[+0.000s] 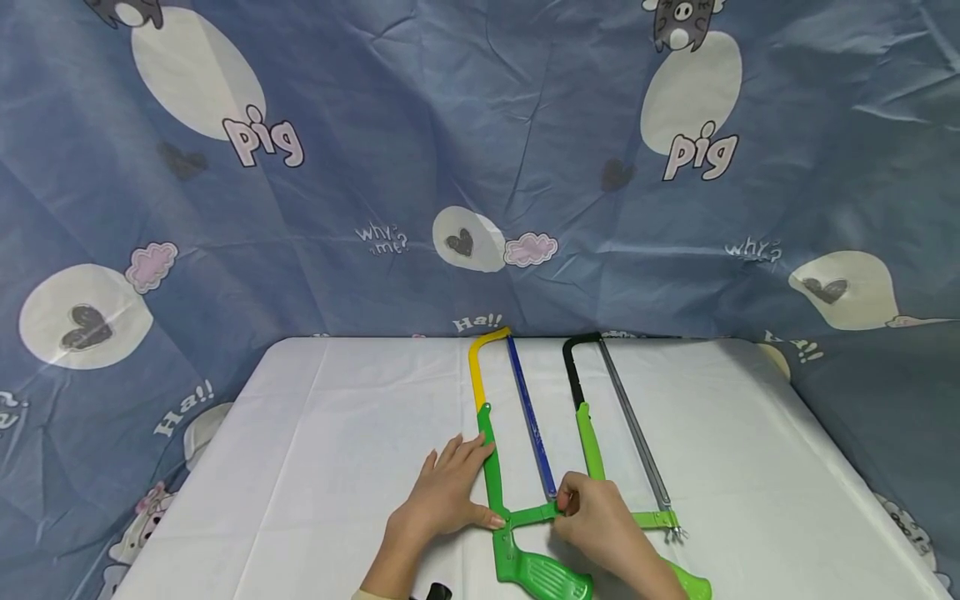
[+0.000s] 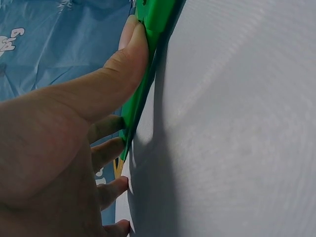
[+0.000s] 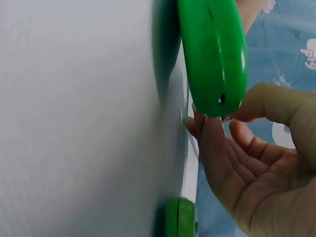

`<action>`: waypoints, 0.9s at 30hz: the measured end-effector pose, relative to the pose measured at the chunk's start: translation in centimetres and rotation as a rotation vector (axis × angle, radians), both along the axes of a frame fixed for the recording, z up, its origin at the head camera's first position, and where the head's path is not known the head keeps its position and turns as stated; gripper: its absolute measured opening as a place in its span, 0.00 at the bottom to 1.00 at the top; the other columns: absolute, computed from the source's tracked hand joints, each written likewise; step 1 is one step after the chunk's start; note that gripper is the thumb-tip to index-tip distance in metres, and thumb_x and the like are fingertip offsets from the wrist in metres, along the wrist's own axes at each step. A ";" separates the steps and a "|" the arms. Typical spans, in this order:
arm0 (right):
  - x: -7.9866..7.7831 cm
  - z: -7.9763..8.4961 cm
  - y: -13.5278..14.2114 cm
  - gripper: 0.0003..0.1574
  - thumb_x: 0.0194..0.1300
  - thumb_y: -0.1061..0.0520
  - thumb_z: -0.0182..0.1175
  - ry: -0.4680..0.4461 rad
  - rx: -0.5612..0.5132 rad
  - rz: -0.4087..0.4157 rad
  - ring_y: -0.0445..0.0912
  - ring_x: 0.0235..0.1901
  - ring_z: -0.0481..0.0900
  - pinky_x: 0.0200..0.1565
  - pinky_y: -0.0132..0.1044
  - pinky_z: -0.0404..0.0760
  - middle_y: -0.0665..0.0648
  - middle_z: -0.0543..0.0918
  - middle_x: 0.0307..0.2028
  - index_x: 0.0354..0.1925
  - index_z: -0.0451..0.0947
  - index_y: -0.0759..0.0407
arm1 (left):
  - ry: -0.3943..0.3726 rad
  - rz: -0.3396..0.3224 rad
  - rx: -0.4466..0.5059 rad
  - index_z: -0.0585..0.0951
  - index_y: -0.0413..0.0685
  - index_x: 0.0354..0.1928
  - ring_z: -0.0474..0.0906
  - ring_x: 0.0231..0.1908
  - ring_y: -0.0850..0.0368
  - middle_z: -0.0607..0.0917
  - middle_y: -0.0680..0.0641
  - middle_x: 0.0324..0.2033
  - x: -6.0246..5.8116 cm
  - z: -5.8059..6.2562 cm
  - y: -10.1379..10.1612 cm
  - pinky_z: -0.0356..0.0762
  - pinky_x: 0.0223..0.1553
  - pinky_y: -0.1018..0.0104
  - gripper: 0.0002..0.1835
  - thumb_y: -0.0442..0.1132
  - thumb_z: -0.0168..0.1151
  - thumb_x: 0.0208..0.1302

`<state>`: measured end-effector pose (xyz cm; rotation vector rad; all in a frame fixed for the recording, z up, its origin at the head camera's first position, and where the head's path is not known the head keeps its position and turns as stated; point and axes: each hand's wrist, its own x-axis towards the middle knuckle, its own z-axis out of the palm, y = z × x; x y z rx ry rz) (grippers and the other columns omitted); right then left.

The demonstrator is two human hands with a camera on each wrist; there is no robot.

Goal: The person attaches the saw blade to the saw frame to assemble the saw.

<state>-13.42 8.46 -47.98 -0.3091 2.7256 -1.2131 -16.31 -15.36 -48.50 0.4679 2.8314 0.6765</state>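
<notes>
A hacksaw with a green handle, yellow front bow and blue blade lies on the table. My left hand rests on its green frame, fingers spread along the upper part and thumb on the lower; the left wrist view has the thumb against the green edge. With thumb and forefinger, my right hand pinches the end of the hacksaw's crossbar, by the blade's near end. What exactly lies between those fingertips is hidden. In the right wrist view the green handle covers the pinch.
To the right lies a second hacksaw, light green and black with a grey blade and a wing nut at its near end. My right forearm crosses it. A small dark object sits at the white table's front. Behind hangs a blue printed cloth.
</notes>
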 end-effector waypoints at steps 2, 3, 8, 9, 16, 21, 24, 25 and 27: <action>-0.2 -0.1 0.2 0.12 0.41 0.69 0.63 -0.021 -0.027 0.003 0.39 0.19 0.70 0.21 0.29 0.69 0.47 0.75 0.18 0.26 0.75 0.56 | -0.002 0.001 -0.003 0.64 0.54 0.74 0.51 0.76 0.37 0.61 0.48 0.76 0.0 0.0 0.0 0.48 0.71 0.28 0.58 0.66 0.76 0.39; -0.2 -0.1 0.3 0.12 0.41 0.69 0.63 -0.036 -0.045 0.005 0.39 0.19 0.70 0.20 0.29 0.69 0.48 0.75 0.18 0.26 0.75 0.57 | -0.003 0.002 -0.003 0.64 0.54 0.74 0.51 0.76 0.37 0.61 0.48 0.76 0.0 0.0 0.0 0.48 0.71 0.28 0.58 0.66 0.76 0.39; -0.4 -0.4 0.8 0.11 0.43 0.69 0.64 -0.114 -0.140 0.004 0.41 0.19 0.73 0.19 0.31 0.71 0.50 0.77 0.18 0.29 0.75 0.60 | -0.008 0.002 0.001 0.64 0.54 0.74 0.51 0.76 0.36 0.61 0.48 0.76 0.0 -0.1 0.0 0.48 0.71 0.27 0.59 0.66 0.76 0.39; -0.4 -0.4 0.9 0.11 0.43 0.69 0.64 -0.133 -0.163 0.004 0.42 0.18 0.73 0.18 0.31 0.71 0.51 0.77 0.18 0.29 0.75 0.61 | -0.009 0.001 0.002 0.64 0.54 0.74 0.51 0.76 0.36 0.61 0.48 0.76 0.0 -0.1 0.0 0.48 0.71 0.27 0.59 0.66 0.76 0.39; -0.7 -1.0 1.4 0.11 0.45 0.69 0.63 -0.231 -0.292 0.010 0.47 0.19 0.80 0.22 0.37 0.79 0.53 0.78 0.18 0.32 0.75 0.65 | -0.011 -0.006 0.009 0.64 0.54 0.75 0.50 0.76 0.36 0.60 0.48 0.77 0.0 -0.2 0.0 0.47 0.70 0.27 0.58 0.66 0.76 0.40; -0.8 -1.1 1.5 0.10 0.50 0.69 0.64 -0.293 -0.373 0.023 0.50 0.22 0.84 0.27 0.40 0.84 0.55 0.80 0.18 0.33 0.74 0.68 | 0.002 -0.008 0.005 0.64 0.53 0.74 0.51 0.76 0.37 0.61 0.48 0.76 0.0 -0.1 0.0 0.49 0.70 0.28 0.58 0.66 0.76 0.39; -1.0 -1.1 1.6 0.09 0.53 0.69 0.64 -0.324 -0.415 0.040 0.51 0.24 0.86 0.29 0.41 0.86 0.56 0.81 0.20 0.33 0.73 0.69 | 0.009 -0.010 0.009 0.65 0.53 0.74 0.52 0.76 0.36 0.61 0.47 0.76 0.0 -0.1 0.0 0.49 0.70 0.27 0.58 0.66 0.76 0.39; -1.0 -1.1 1.7 0.08 0.54 0.69 0.64 -0.335 -0.427 0.046 0.51 0.25 0.86 0.29 0.41 0.86 0.57 0.81 0.20 0.34 0.74 0.69 | 0.010 -0.011 0.011 0.65 0.53 0.74 0.52 0.76 0.36 0.61 0.47 0.76 0.0 -0.1 0.1 0.49 0.70 0.27 0.58 0.66 0.76 0.39; -1.1 -1.2 1.8 0.07 0.56 0.69 0.63 -0.349 -0.442 0.061 0.51 0.25 0.86 0.30 0.42 0.87 0.57 0.82 0.21 0.34 0.74 0.68 | 0.011 -0.011 0.011 0.65 0.53 0.74 0.52 0.76 0.36 0.61 0.47 0.76 0.0 -0.1 0.1 0.49 0.70 0.27 0.58 0.66 0.76 0.39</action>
